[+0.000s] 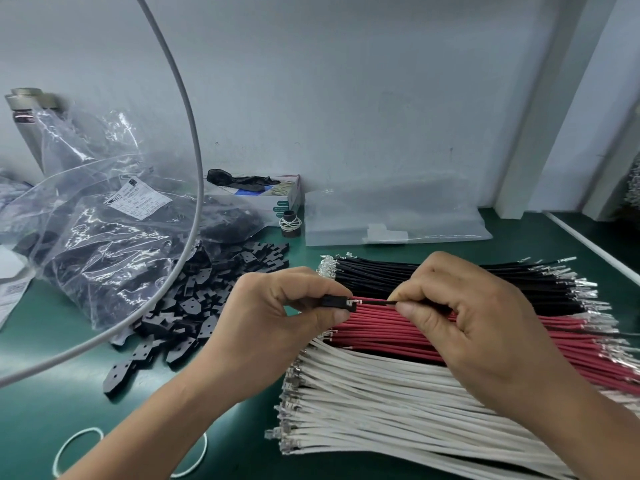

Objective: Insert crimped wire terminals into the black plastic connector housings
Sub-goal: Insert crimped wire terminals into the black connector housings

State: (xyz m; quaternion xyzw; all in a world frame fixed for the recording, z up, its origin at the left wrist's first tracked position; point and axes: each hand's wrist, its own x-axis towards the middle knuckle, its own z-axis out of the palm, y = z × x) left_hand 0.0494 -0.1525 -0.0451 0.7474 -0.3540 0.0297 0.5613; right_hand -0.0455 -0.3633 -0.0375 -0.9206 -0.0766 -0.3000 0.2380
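Note:
My left hand (277, 317) pinches a small black connector housing (337, 303) between thumb and forefinger above the wire piles. My right hand (478, 327) pinches a thin black wire (379, 302) whose metal terminal sits at the housing's open end. Under the hands lie three bundles of crimped wires: black wires (381, 271) at the back, red wires (388, 337) in the middle, white wires (381, 407) at the front. A loose heap of black housings (194, 306) lies on the green mat to the left.
A clear plastic bag of black housings (104, 244) stands at the left, crossed by a grey cable (194, 140). A white box (273, 199) and an empty clear bag (398, 220) sit against the wall. White rubber bands (79, 441) lie near the front edge.

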